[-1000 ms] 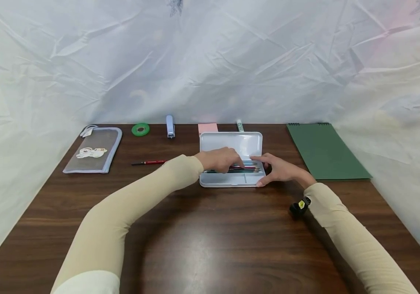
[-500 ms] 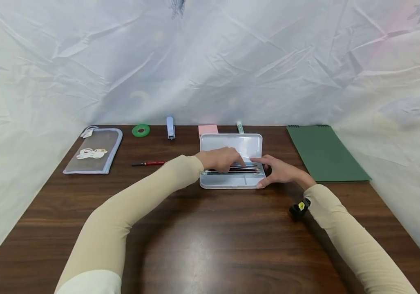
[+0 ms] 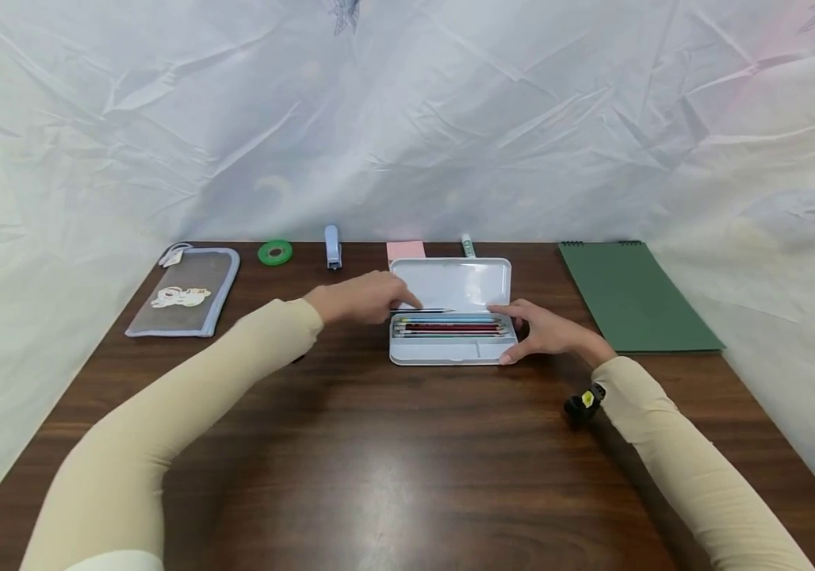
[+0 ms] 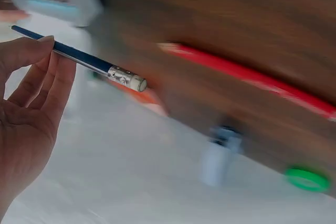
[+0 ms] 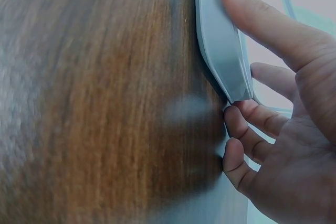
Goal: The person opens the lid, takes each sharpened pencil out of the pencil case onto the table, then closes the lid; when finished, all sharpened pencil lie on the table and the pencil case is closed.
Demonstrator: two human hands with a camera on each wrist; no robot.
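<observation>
A dark blue pencil (image 4: pixel 86 57) with a metal ferrule and white eraser is pinched between thumb and fingers of my left hand (image 3: pixel 361 298). In the head view it spans the hinge side of the white pencil case (image 3: pixel 443 350), pointing right. The case lies with its lid raised; several pencils (image 3: pixel 450 327) rest in its back compartment, and the front compartments show bare. My right hand (image 3: pixel 546 329) grips the case's right end: in the right wrist view the thumb presses the side wall (image 5: pixel 220 40) and the fingers curl about the corner.
A red pencil (image 4: pixel 236 72) lies on the table left of the case, hidden by my left arm in the head view. Behind stand green tape (image 3: pixel 275 253), a stapler (image 3: pixel 332 247), pink notes (image 3: pixel 405 250) and a marker (image 3: pixel 468 246). A mesh pouch (image 3: pixel 186 313) and green notebook (image 3: pixel 639 297) flank them.
My left hand has come out of the case and moved left and back, carrying the blue pencil. The pencils in the case are now uncovered. My right hand stays at the case's end.
</observation>
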